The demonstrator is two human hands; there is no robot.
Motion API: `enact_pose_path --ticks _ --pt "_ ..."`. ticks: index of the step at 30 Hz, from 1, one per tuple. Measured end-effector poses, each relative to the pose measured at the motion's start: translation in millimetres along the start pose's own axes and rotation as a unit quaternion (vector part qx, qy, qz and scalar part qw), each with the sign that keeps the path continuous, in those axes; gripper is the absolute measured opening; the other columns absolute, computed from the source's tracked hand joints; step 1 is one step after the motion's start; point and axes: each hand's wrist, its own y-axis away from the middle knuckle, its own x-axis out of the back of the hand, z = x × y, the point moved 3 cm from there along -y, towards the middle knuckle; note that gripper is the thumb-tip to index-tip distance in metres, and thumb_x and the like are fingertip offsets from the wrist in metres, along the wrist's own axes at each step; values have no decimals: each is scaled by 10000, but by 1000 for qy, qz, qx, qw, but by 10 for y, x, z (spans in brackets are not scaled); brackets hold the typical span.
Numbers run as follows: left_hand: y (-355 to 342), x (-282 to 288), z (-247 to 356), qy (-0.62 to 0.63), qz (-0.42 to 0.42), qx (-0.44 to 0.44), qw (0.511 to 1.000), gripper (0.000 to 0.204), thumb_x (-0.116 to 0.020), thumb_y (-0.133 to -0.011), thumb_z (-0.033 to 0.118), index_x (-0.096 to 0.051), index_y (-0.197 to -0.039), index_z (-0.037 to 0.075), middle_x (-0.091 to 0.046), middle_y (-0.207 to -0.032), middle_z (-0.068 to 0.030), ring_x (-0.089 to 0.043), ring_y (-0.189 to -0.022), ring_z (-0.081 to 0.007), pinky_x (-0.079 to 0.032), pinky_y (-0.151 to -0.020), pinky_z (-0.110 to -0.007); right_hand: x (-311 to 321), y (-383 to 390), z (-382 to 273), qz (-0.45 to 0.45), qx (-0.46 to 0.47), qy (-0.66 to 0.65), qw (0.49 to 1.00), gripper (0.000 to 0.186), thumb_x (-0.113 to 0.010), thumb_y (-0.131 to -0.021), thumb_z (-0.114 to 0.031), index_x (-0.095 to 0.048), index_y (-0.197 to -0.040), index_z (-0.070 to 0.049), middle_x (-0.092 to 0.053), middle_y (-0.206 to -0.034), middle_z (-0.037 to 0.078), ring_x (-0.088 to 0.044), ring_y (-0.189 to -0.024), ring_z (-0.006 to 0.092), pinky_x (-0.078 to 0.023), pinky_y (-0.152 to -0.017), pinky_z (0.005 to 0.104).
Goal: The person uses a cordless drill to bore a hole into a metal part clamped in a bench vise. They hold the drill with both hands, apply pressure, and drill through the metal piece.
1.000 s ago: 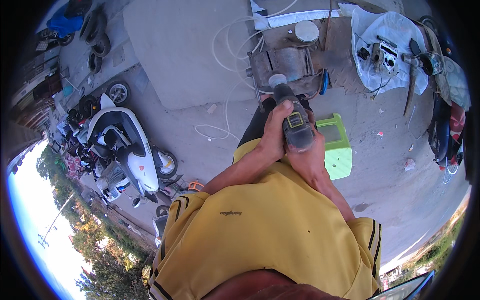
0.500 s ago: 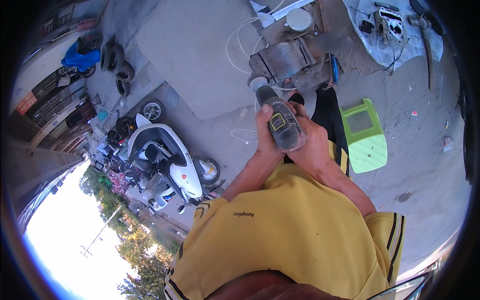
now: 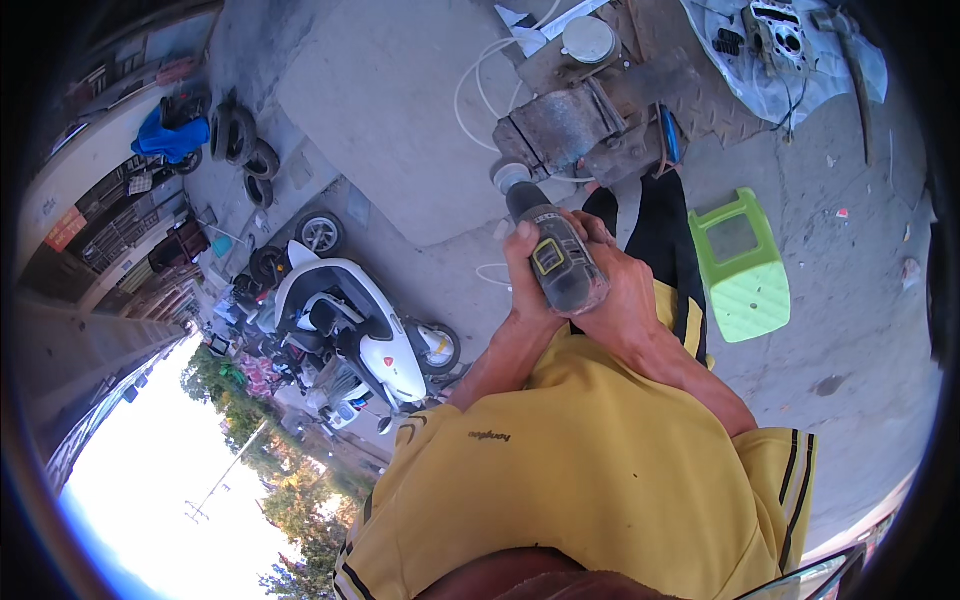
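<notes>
A dark grey cordless drill [image 3: 566, 262] with a yellow-edged panel is gripped between both hands, tilted away from my body. At its far end sits a pale round attachment [image 3: 511, 177], close by the left corner of a worn metal vise-like block [image 3: 560, 128]; whether they touch I cannot tell. My left hand [image 3: 526, 270] wraps the drill's left side, thumb up along the body. My right hand [image 3: 622, 290] closes round its right side and rear, fingers partly hidden. A blue-edged part [image 3: 669, 135] stands at the block's right end.
A round pale-lidded can [image 3: 590, 40] stands behind the block. A green plastic stool [image 3: 742, 268] is to the right. Farther right, an engine part [image 3: 778, 38] and a hammer [image 3: 856, 90] lie on plastic sheeting. A white scooter [image 3: 385, 368] and several tyres [image 3: 238, 135] are left.
The view has turned slightly, so the scooter and stool sit a little farther right. The drill's tip is slightly lower in the picture; both hands keep their hold.
</notes>
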Motion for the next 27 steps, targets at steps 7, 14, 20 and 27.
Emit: enact_pose_path --ticks 7,14,20,27 --pt "5 -27 42 2 -7 -1 1000 596 -509 -808 635 -563 -876 46 -590 -899 -145 -579 -897 -290 -463 -855 -424 -9 -20 -9 -1 10 -1 1000 418 -751 -666 -204 -613 -1007 -6 -678 -836 227 -683 -760 401 -557 -661 472" --pt "-19 -2 52 -3 -14 15 1000 641 -488 -791 657 -571 -843 23 -594 -906 -157 -583 -937 -316 -458 -926 -444 -6 -15 -10 13 12 -6 1000 423 -746 -671 -209 -604 -1012 -1 -678 -841 231 -680 -760 408 -552 -665 477" --pt "5 -19 35 0 -19 11 1000 656 -495 -794 670 -572 -858 21 -593 -906 -161 -582 -935 -315 -451 -934 -444 18 2 -39 4 0 9 1000 395 -716 -707 -213 -603 -1017 3 -676 -840 240 -675 -756 414 -549 -670 481" --pt "122 45 0 30 4 12 999 661 -496 -790 674 -571 -854 20 -583 -891 -151 -578 -926 -315 -448 -927 -449 -24 86 -43 -15 18 2 1000 390 -707 -721 -206 -594 -1028 7 -671 -821 237 -675 -753 411 -551 -673 483"
